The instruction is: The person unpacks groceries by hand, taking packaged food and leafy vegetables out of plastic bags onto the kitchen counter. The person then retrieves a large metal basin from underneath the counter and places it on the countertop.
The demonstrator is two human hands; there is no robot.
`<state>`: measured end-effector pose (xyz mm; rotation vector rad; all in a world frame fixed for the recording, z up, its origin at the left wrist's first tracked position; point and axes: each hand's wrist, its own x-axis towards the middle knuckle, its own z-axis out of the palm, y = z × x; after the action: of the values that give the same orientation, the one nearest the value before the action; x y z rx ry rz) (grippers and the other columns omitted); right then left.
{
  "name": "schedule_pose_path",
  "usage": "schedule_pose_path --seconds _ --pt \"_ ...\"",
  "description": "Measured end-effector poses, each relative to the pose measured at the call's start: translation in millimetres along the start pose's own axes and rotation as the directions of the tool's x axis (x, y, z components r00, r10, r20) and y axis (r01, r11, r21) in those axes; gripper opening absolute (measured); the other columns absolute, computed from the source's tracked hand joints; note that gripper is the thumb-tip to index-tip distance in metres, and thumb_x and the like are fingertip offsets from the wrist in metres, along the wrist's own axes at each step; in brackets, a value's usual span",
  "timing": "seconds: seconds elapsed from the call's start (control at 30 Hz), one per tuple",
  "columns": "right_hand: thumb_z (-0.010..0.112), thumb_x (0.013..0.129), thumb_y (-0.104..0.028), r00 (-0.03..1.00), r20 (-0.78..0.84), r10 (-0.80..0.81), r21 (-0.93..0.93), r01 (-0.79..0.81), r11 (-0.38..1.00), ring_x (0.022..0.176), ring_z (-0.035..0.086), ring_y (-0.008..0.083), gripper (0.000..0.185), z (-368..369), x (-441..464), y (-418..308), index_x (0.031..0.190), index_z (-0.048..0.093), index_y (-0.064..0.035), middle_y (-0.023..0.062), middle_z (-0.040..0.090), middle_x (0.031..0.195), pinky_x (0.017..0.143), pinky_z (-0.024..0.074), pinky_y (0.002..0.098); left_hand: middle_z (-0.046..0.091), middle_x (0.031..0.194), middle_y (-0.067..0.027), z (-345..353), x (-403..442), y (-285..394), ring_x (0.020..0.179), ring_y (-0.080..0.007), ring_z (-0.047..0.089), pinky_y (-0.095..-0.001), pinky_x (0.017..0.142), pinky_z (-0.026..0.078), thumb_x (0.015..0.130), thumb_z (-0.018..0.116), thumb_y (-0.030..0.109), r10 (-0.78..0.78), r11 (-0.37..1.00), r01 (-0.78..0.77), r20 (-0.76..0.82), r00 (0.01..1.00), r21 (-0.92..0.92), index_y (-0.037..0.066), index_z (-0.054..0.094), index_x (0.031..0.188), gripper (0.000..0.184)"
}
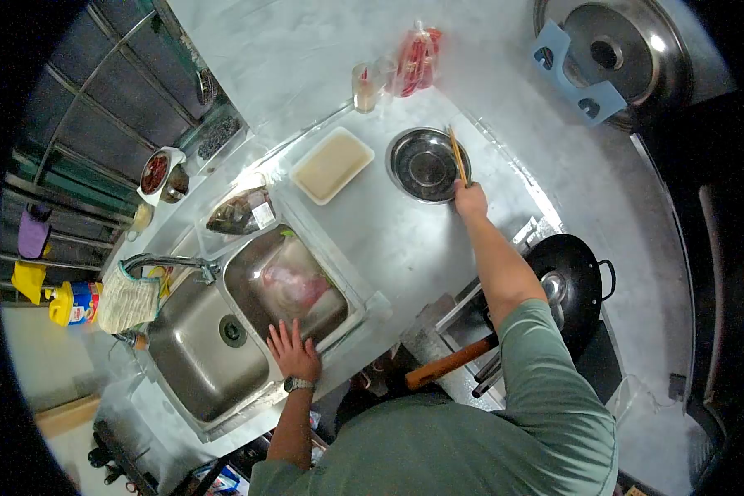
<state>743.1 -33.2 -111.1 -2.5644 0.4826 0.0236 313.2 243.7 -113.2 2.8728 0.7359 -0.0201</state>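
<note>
My right hand (470,201) is closed around a pair of wooden chopsticks (456,152), whose tips point away over the right rim of a shiny metal bowl (422,169). No food shows in the bowl. My left hand (294,352), a watch on its wrist, lies with fingers spread at the near edge of the double sink (215,372). Just beyond its fingertips, in the right basin, is pinkish raw meat (293,288), apparently in a clear bag or water. Left of the bowl stands a white tub (332,165) with beige contents.
A black wok (583,285) with a wooden handle (450,364) sits on the stove at right. A packaged fish (240,213) lies behind the sink near the faucet (169,262). Farther back are a red-filled plastic bag (417,62), a glass (364,88) and a large lid (657,50).
</note>
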Motion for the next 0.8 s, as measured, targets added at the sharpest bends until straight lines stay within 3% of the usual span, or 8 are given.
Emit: schedule_pose_path --seconds 0.13,0.2,0.33,0.43,0.5,0.77,0.8 --pt "0.048 0.088 -0.032 0.999 0.017 -0.041 -0.161 0.043 0.986 0.090 0.063 0.0375 0.034 -22 -8 -16 0.102 0.060 -0.0036 0.0210 0.066 0.095 0.080 0.0488 0.0468 0.030 0.146 -0.0176 -1 -1 -1 0.138 -0.0384 0.018 -0.0511 0.113 0.008 0.086 0.050 0.028 -0.011 1.000 0.011 0.025 1.000 -0.008 0.012 0.039 0.138 0.055" --pt "0.044 0.090 -0.028 0.978 -0.015 -0.206 -0.174 0.201 0.964 0.087 0.063 0.0368 0.032 -17 -3 -13 0.098 0.063 -0.0039 0.0200 0.066 0.092 0.077 0.0497 0.0464 0.030 0.146 -0.0175 -2 1 0 0.138 -0.0383 0.017 -0.0511 0.113 0.008 0.086 0.050 0.029 -0.014 1.000 0.014 0.028 1.000 -0.004 0.012 0.039 0.138 0.056" --pt "0.043 0.088 -0.026 0.977 -0.002 -0.214 -0.234 0.207 0.950 0.084 0.064 0.0356 0.033 -2 10 -27 0.092 0.066 -0.0031 0.0186 0.066 0.090 0.076 0.0503 0.0459 0.030 0.146 -0.0175 2 1 -4 0.139 -0.0381 0.017 -0.0513 0.113 0.008 0.086 0.051 0.028 0.000 1.000 0.000 0.019 1.000 0.015 0.012 0.040 0.138 0.056" --pt "0.047 0.085 -0.024 0.984 0.055 -0.167 -0.266 0.176 0.948 0.086 0.064 0.0317 0.029 -2 2 -45 0.087 0.069 -0.0048 0.0150 0.067 0.089 0.074 0.0499 0.0442 0.031 0.145 -0.0177 5 -2 -6 0.138 -0.0383 0.017 -0.0517 0.113 0.010 0.086 0.052 0.027 0.011 1.000 -0.011 0.010 1.000 0.004 0.011 0.041 0.137 0.055" --pt "0.053 0.081 -0.022 0.966 0.040 -0.256 -0.456 0.246 0.855 0.090 0.064 0.0272 0.024 -4 -8 -54 0.088 0.070 -0.0072 0.0119 0.068 0.092 0.074 0.0487 0.0408 0.032 0.145 -0.0179 5 -2 -6 0.138 -0.0385 0.017 -0.0517 0.113 0.010 0.086 0.052 0.027 0.017 1.000 -0.017 0.005 1.000 0.012 0.011 0.041 0.136 0.054" --pt "0.054 0.083 -0.034 0.962 0.093 -0.257 -0.450 0.271 0.851 0.096 0.062 0.0263 0.031 -9 -19 -65 0.092 0.069 -0.0091 0.0098 0.067 0.094 0.079 0.0464 0.0402 0.031 0.145 -0.0185 1 -3 -3 0.138 -0.0387 0.017 -0.0512 0.112 0.010 0.089 0.048 0.028 0.026 0.999 -0.027 0.017 1.000 0.033 0.009 0.039 0.137 0.053" --pt "0.054 0.083 -0.036 0.944 0.055 -0.326 -0.466 0.313 0.828 0.096 0.061 0.0264 0.033 -13 -19 -68 0.093 0.069 -0.0087 0.0102 0.067 0.095 0.080 0.0462 0.0410 0.031 0.145 -0.0183 0 -3 -2 0.138 -0.0383 0.017 -0.0510 0.113 0.010 0.089 0.047 0.029 0.021 0.999 -0.022 0.028 0.999 0.026 0.009 0.039 0.137 0.052"
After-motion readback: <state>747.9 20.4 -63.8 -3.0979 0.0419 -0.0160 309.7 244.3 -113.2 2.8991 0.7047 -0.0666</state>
